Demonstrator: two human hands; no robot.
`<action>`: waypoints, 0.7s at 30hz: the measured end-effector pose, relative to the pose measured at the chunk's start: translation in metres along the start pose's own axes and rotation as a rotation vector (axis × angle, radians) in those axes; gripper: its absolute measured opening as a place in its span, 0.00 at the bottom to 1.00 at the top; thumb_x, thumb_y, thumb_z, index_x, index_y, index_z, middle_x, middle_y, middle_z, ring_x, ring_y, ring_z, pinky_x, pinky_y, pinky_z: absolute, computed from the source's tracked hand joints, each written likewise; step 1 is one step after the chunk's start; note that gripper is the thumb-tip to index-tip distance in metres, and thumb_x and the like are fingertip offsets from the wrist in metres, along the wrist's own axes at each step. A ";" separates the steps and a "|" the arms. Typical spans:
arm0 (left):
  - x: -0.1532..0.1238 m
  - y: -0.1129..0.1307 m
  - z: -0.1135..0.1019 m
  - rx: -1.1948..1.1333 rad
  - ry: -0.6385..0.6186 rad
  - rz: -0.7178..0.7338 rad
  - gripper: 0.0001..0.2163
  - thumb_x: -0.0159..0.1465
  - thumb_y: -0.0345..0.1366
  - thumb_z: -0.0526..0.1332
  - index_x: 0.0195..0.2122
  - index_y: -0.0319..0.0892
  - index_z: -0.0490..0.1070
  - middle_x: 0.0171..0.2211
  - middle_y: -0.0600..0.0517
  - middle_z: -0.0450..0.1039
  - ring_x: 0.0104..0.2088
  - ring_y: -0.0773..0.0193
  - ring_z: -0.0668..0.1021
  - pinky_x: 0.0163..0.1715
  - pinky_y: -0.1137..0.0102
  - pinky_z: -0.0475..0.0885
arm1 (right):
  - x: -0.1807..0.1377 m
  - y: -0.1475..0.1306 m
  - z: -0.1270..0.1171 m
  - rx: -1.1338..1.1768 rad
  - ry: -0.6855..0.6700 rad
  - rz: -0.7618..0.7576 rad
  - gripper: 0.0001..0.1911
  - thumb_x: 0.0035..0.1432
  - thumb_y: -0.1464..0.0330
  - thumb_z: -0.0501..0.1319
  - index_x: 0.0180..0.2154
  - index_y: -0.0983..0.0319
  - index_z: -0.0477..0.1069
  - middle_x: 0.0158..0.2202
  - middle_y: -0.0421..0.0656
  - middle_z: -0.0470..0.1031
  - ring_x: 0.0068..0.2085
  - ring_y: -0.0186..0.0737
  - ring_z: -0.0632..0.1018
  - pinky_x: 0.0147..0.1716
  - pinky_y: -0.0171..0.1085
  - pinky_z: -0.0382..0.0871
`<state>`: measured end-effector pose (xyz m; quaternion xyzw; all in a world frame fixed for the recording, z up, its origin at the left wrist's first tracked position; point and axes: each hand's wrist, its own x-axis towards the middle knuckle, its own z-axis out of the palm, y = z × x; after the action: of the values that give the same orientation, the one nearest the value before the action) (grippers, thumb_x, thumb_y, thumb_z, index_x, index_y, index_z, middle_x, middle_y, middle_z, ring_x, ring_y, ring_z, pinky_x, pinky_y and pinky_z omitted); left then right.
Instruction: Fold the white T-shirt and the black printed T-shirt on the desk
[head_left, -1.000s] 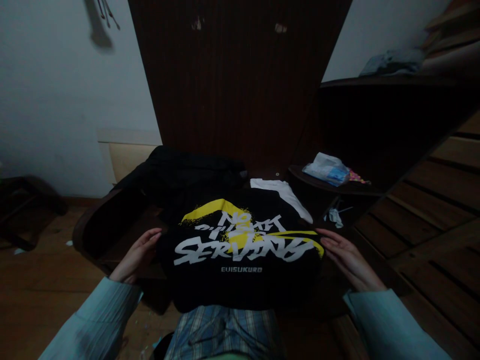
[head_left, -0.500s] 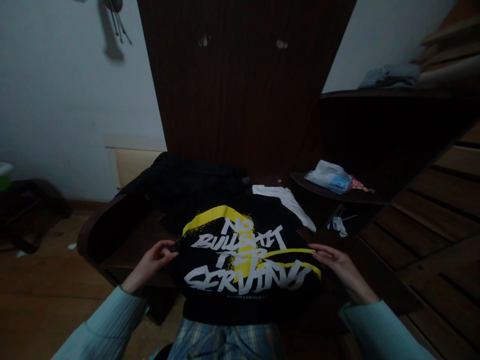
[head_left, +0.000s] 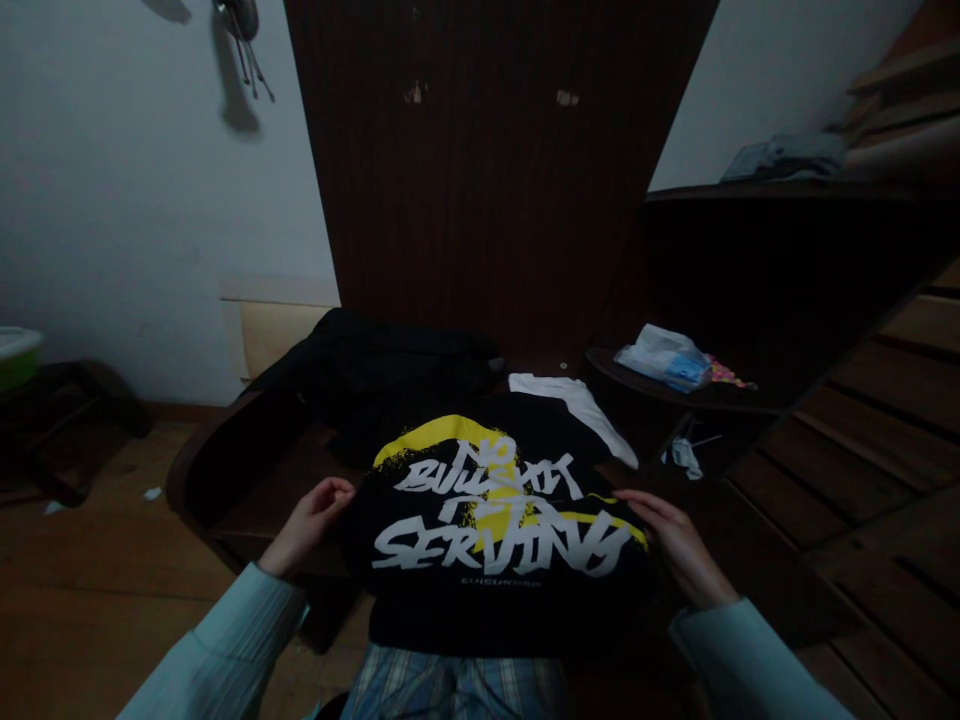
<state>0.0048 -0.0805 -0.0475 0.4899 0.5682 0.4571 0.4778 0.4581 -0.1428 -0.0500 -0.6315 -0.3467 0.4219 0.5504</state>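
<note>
A folded black T-shirt with white and yellow lettering lies across my lap and the front of a low dark wooden table. My left hand pinches the shirt's left edge with curled fingers. My right hand rests on the shirt's right edge, fingers together and bent over the cloth. Both arms wear pale blue sleeves.
Behind the shirt lie a heap of black clothing and a white garment. A plastic bag sits on a dark shelf at right. A dark wardrobe stands behind. Wooden planks slope at right.
The shirt has been gathered a little toward me and its print has bunched. Both hands have moved inward along its edges, and the left has closed into a pinch.
</note>
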 end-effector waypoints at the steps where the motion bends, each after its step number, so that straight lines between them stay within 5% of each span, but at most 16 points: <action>1: -0.001 0.000 0.002 0.027 -0.020 0.011 0.22 0.36 0.52 0.66 0.24 0.39 0.66 0.19 0.57 0.65 0.20 0.71 0.67 0.20 0.75 0.62 | -0.002 0.002 0.004 -0.017 -0.014 0.009 0.15 0.34 0.61 0.67 0.28 0.60 0.75 0.30 0.44 0.78 0.32 0.46 0.78 0.30 0.38 0.72; 10: -0.001 -0.007 0.003 0.211 -0.194 0.082 0.23 0.37 0.44 0.69 0.33 0.41 0.66 0.16 0.62 0.60 0.19 0.71 0.66 0.20 0.75 0.62 | -0.005 0.004 0.004 -0.087 -0.108 0.036 0.23 0.32 0.56 0.69 0.33 0.60 0.73 0.29 0.44 0.78 0.31 0.46 0.78 0.28 0.38 0.72; 21: -0.008 -0.002 -0.001 0.075 -0.246 -0.092 0.31 0.41 0.42 0.68 0.47 0.40 0.65 0.18 0.59 0.66 0.21 0.68 0.70 0.20 0.76 0.62 | 0.002 0.013 -0.003 -0.074 -0.126 -0.014 0.25 0.35 0.52 0.66 0.36 0.60 0.74 0.33 0.46 0.78 0.33 0.46 0.78 0.30 0.40 0.72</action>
<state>0.0038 -0.0891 -0.0490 0.5330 0.5441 0.3496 0.5456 0.4617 -0.1439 -0.0628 -0.6210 -0.4005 0.4439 0.5069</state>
